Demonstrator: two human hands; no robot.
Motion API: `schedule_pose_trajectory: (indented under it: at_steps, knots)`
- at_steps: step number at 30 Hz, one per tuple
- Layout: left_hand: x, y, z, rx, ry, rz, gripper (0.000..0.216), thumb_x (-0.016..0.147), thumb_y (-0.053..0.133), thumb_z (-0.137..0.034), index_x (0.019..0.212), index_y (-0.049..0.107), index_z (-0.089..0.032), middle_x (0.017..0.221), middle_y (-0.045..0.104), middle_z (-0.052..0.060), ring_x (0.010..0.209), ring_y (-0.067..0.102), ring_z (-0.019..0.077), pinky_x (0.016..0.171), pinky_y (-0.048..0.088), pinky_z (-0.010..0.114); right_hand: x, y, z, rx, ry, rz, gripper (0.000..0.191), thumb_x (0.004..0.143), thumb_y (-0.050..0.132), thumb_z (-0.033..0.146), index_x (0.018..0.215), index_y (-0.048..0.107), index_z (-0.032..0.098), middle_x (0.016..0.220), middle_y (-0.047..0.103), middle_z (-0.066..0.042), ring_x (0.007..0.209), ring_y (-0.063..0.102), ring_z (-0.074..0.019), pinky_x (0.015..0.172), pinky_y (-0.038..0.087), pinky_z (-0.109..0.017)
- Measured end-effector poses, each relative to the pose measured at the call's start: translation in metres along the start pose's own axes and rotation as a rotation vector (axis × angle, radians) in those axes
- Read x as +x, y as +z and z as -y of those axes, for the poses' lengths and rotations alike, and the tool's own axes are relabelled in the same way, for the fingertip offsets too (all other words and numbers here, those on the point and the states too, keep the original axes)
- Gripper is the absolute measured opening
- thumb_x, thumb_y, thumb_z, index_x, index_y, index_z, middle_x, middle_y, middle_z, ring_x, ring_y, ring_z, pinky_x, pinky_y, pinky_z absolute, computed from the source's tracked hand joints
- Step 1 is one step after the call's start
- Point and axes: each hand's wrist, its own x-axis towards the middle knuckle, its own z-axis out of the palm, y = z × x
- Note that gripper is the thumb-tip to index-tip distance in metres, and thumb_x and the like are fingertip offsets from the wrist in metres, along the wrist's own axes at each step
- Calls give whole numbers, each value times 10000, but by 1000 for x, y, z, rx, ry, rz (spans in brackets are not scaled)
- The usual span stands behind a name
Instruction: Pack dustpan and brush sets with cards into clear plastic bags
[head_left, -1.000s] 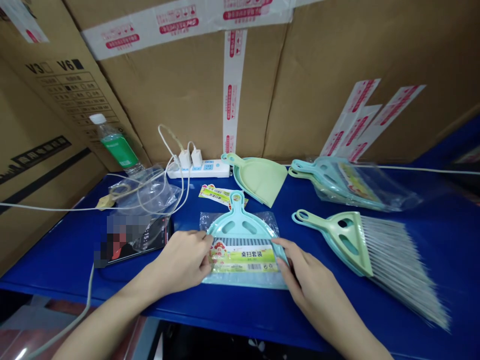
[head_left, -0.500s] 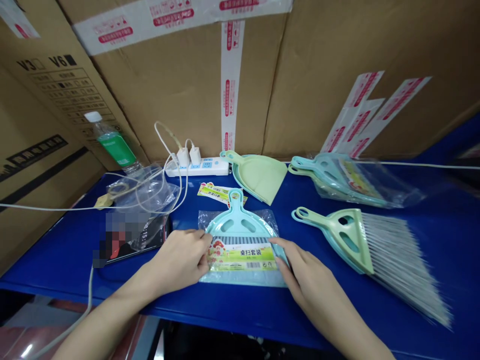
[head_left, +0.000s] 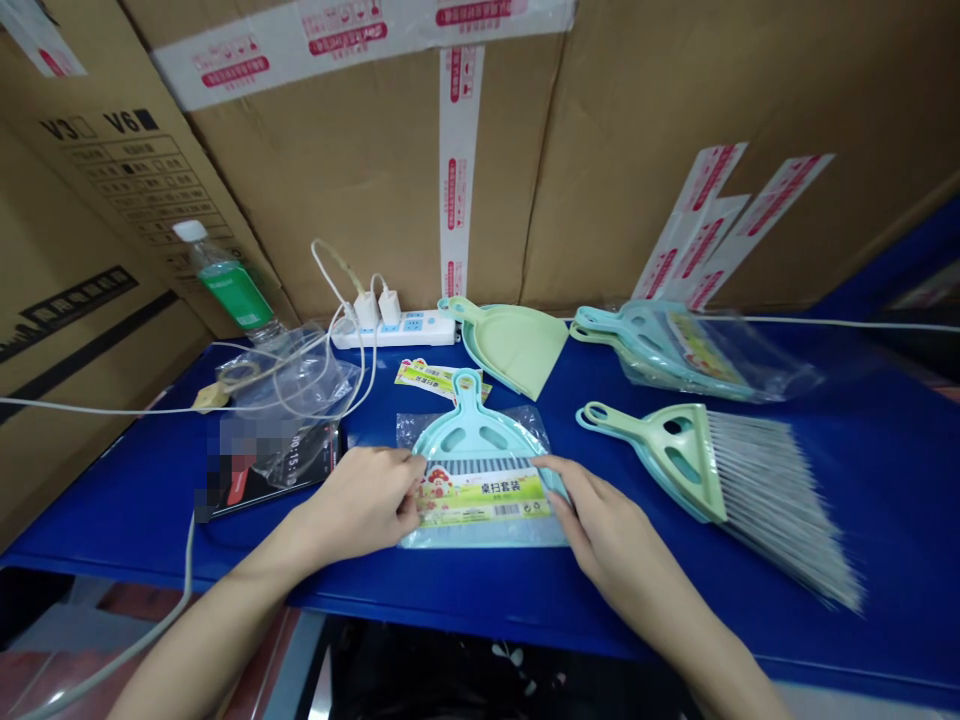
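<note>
A light-blue dustpan and brush set point(head_left: 466, 415) lies in front of me in a clear plastic bag, its looped handle sticking out at the far end. A printed card point(head_left: 491, 490) with a mushroom picture lies across the brush bristles inside the bag. My left hand point(head_left: 367, 500) is closed on the left edge of the bagged set, its fingers curled. On the opposite edge, my right hand point(head_left: 600, 510) grips the set between thumb and fingers. The fingertips under the edges are partly hidden.
Two loose brushes point(head_left: 675, 455) lie stacked at right. Behind are stacked dustpans point(head_left: 517, 345), another bagged set point(head_left: 660, 345) and printed cards point(head_left: 431, 378). To the left are a phone point(head_left: 300, 465), plastic wrap point(head_left: 300, 380), a bottle point(head_left: 236, 290) and a corded power strip point(head_left: 420, 328). Cardboard boxes point(head_left: 360, 180) stand behind.
The camera view has shifted slightly. Both hands keep their hold on the bagged set, which stays flat on the table.
</note>
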Motion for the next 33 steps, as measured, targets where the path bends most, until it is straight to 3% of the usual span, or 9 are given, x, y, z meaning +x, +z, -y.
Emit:
schedule_pose_trajectory:
  at_steps: [4,8,13,16,19,24,29,33]
  knots:
    - [-1,-2,0,-21,38,-3,86,784,517,-157,712,505,-202,646,607,-7,587,609,175,526,334,267,1,0,-2,8,61,-37,333,957,329,271,1149,587,186,996,744,-124,845,730,-266,609,573,-352]
    - [-2,-2,1,-57,71,-1,36,838,513,-226,843,534,-198,631,608,-9,595,620,202,531,335,281,1,-3,-2,60,164,-74,333,967,336,357,1143,572,201,824,698,-83,637,688,-228,501,511,-317]
    - [-3,-1,1,-205,131,-4,162,907,515,-351,866,538,-196,583,590,-33,556,593,173,542,338,276,2,-8,-1,313,256,-182,393,950,412,503,1149,536,187,750,622,-34,485,555,-147,514,511,-302]
    - [-3,1,3,-296,201,20,164,894,557,-359,852,537,-201,589,609,-47,557,590,146,547,341,263,2,-11,-3,520,329,-250,474,884,533,562,1205,485,218,960,639,-81,589,595,-141,545,545,-297]
    - [-2,5,2,-370,311,29,144,856,620,-312,902,531,-209,647,647,-65,583,604,122,563,358,242,2,-13,-4,760,398,-314,609,815,637,571,1296,396,285,1191,594,-109,876,667,-182,710,587,-328]
    - [1,16,-9,-288,412,-49,134,860,587,-137,942,519,-217,657,625,-78,583,599,121,526,334,235,-1,-8,10,1149,493,-245,850,789,700,525,1476,238,334,1375,564,-117,1275,536,-244,1018,477,-442]
    - [5,26,-19,-165,430,-148,73,947,477,-177,978,533,-212,721,652,-39,628,637,150,530,366,251,-6,5,34,1357,532,-45,872,812,690,502,1529,224,330,1363,604,-117,1230,580,-284,1006,493,-486]
    - [6,30,-21,-146,480,-171,101,956,459,-176,999,546,-206,752,670,-30,636,639,146,557,402,248,-8,12,38,1392,554,-48,936,828,685,484,1548,103,346,1377,598,-101,1220,589,-263,1031,471,-494]
